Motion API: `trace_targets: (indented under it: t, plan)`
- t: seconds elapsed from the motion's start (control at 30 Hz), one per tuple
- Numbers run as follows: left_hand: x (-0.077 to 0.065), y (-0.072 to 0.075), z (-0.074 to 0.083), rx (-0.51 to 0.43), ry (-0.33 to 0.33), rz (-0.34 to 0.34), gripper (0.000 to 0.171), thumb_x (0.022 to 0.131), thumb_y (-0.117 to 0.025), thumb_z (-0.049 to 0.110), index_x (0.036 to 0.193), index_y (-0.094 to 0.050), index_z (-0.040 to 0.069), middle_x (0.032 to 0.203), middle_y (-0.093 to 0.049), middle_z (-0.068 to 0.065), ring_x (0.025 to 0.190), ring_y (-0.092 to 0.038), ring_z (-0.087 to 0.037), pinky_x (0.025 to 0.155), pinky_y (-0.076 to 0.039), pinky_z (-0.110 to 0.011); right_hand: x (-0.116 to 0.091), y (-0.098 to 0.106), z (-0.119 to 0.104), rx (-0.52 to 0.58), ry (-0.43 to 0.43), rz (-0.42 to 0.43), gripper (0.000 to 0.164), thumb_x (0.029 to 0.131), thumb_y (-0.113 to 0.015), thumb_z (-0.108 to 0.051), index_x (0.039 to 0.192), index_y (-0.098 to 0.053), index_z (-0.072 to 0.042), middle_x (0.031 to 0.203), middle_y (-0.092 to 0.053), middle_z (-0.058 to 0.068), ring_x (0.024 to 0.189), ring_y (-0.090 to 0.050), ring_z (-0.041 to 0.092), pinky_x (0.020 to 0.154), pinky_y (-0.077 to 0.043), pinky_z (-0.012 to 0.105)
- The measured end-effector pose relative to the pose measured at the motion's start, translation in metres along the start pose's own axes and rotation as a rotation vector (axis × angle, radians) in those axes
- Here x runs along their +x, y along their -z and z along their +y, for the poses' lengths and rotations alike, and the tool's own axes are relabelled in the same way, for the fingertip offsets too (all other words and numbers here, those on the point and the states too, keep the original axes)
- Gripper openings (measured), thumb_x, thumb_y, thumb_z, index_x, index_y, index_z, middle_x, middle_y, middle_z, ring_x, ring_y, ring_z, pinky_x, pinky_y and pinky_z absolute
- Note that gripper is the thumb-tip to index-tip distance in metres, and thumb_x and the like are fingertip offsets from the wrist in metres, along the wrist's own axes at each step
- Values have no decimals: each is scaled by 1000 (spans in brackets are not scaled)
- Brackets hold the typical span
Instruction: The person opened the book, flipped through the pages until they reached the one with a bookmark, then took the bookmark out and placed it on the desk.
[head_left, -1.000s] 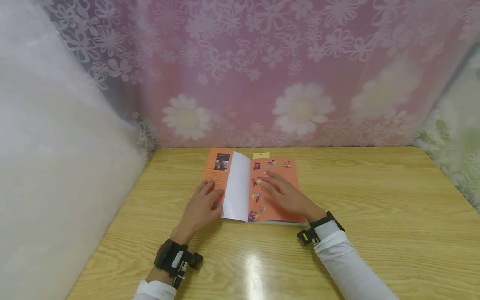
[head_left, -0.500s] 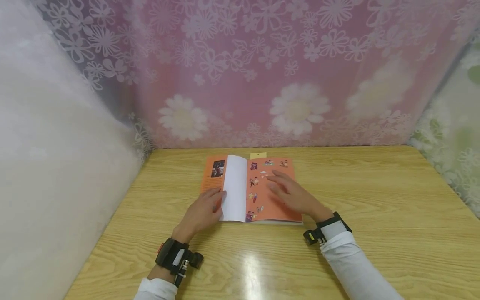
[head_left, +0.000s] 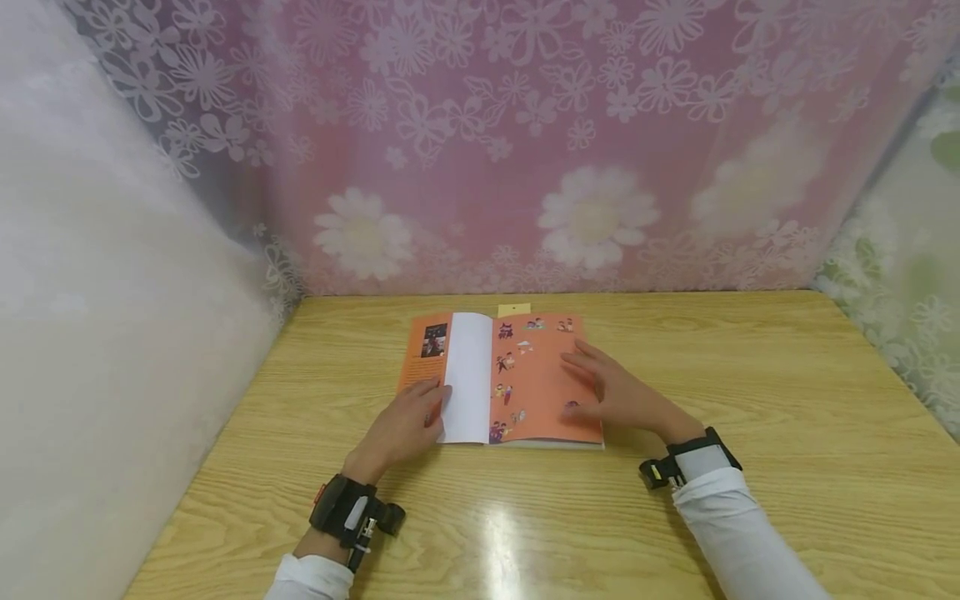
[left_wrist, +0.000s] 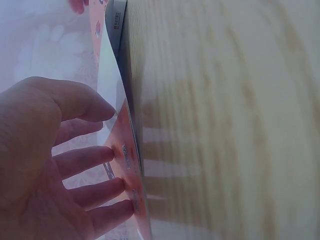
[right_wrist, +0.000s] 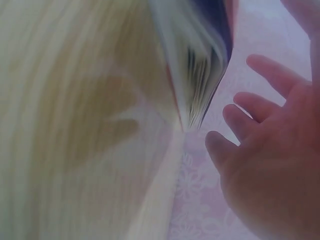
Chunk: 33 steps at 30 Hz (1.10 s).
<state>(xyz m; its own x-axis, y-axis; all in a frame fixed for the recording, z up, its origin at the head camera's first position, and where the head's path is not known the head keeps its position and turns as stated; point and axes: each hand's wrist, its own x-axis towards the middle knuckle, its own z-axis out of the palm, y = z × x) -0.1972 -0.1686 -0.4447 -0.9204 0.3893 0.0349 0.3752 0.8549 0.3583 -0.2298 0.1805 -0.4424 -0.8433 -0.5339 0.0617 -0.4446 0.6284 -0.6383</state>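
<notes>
An open book (head_left: 542, 379) lies on the wooden table, its right-hand page orange with small cartoon figures. On its left a white page (head_left: 468, 379) meets an orange flap (head_left: 424, 350) bearing a photo and text. My left hand (head_left: 405, 421) rests on that flap, fingers spread and nearly straight; in the left wrist view the fingertips (left_wrist: 115, 152) touch the orange paper. Over the right edge of the orange page hovers my right hand (head_left: 626, 400), its fingers loosely extended and holding nothing. The right wrist view shows the book's page edges (right_wrist: 197, 80) beside those fingers, apart from them.
A small yellow tab (head_left: 514, 310) sticks out behind the book's top edge. The wooden table (head_left: 750, 400) reaches back to a pink floral curtain (head_left: 465, 167). White sheeting (head_left: 135, 317) hangs on the left and green-patterned cloth (head_left: 892, 275) on the right.
My right hand has moved rightward from the middle of the orange page to its right edge. The left flap has settled flatter under my left hand, which has stayed nearly in place.
</notes>
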Motion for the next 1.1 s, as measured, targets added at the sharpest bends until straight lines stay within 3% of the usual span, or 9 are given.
trace_targets:
  t: [0.37, 0.63, 1.1]
  plan:
    - [1, 1, 1, 0, 12, -16, 47, 84, -51, 18, 131, -48, 14, 140, -42, -12, 128, -34, -26, 104, -29, -45, -12, 4, 3, -3, 3, -81, 96, 69, -70, -52, 144, -23, -16, 152, -5, 15, 136, -3, 36, 102, -16, 62]
    - [2, -1, 0, -4, 9, -16, 46, 84, -51, 19, 130, -49, 16, 139, -42, -11, 128, -34, -25, 103, -31, -44, -11, 4, 6, -61, 40, -77, 95, 68, -72, -48, 141, -28, -6, 149, -14, 22, 134, -7, 44, 102, -16, 62]
    - [4, -1, 7, 42, -61, 29, 41, 83, -54, 19, 123, -55, 15, 131, -49, -7, 118, -41, -27, 98, -37, -41, -8, 0, 4, -103, 6, -62, 91, 68, -70, -52, 139, -34, -8, 148, -22, 22, 133, -13, 44, 101, -18, 62]
